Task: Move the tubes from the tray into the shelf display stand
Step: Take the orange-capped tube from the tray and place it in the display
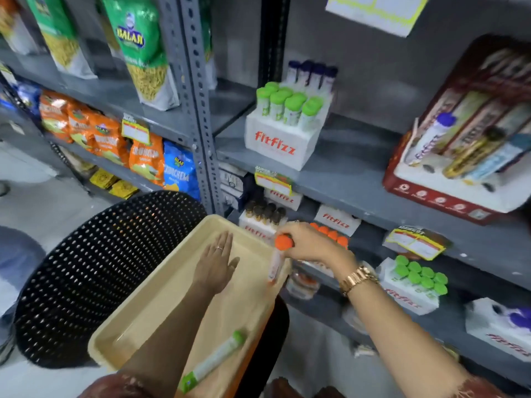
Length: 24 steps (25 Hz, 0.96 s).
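Tubes are being shifted one at a time; an orange-capped tube (277,259) is held upright by its cap in the right hand (310,242), the fingers (290,235) clamped round the cap, just over the far right rim of the beige tray (161,294); the left hand (217,261) is laid flat in the tray with its fingers apart and nothing gripped; a green-capped tube (214,360) is left lying near the tray's near edge. The held tube is best carried clear of the rim before being swung towards the lower shelf, where a white display stand (336,221) with a row of orange caps (330,235) is seen beside the hand; the tube should be kept vertical, lined up over a free slot and lowered base first; whether a slot is free cannot be told, the hand hiding part of the row; the tray should be steadied by the left hand, since it seems to rest on a seat (267,334) and could tip.
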{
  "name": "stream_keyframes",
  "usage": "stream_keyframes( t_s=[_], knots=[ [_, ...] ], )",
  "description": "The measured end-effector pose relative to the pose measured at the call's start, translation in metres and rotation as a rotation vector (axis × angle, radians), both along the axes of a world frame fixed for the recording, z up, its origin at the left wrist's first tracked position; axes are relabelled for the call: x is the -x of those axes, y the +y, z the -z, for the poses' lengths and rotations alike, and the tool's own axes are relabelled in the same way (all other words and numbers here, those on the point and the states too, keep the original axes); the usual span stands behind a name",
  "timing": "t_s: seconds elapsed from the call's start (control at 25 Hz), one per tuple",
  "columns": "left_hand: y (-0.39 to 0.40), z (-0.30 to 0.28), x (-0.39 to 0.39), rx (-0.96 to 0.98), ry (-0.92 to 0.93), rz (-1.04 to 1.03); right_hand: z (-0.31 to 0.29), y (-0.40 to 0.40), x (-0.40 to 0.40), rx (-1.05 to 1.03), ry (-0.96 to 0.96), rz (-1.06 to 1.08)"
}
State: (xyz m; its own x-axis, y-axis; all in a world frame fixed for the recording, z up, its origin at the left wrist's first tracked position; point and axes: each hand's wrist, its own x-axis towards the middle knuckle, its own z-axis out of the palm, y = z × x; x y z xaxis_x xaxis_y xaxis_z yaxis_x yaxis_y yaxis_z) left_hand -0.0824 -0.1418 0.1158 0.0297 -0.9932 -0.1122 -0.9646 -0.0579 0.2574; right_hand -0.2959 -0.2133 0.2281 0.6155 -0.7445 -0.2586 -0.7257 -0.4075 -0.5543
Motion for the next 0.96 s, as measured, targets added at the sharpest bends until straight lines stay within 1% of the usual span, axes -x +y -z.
stream_keyframes(
  t_s=[0.12,0.32,0.44,0.56,0.72,0.84,0.96],
  knots=[
    [-0.038,-0.032,0.043,0.122,0.000,0.114,-0.046,-0.017,0.054,0.048,-0.009,0.127],
    [-0.091,-0.087,0.130,0.312,0.102,0.260,-0.115,-0.031,0.142,0.142,-0.146,0.307],
    [-0.113,-0.110,0.182,0.360,0.145,0.321,-0.147,-0.034,0.186,0.204,-0.153,0.347],
    [-0.132,-0.120,0.227,0.338,0.135,0.346,-0.173,-0.037,0.219,0.303,-0.116,0.382],
    [-0.152,-0.117,0.270,0.230,0.087,0.272,-0.195,-0.039,0.252,0.343,-0.133,0.444],
    [-0.156,-0.105,0.289,0.114,0.040,0.203,-0.199,-0.044,0.264,0.344,-0.158,0.499],
    [-0.157,-0.094,0.295,0.105,-0.006,0.172,-0.202,-0.051,0.271,0.370,-0.215,0.516]
  ],
)
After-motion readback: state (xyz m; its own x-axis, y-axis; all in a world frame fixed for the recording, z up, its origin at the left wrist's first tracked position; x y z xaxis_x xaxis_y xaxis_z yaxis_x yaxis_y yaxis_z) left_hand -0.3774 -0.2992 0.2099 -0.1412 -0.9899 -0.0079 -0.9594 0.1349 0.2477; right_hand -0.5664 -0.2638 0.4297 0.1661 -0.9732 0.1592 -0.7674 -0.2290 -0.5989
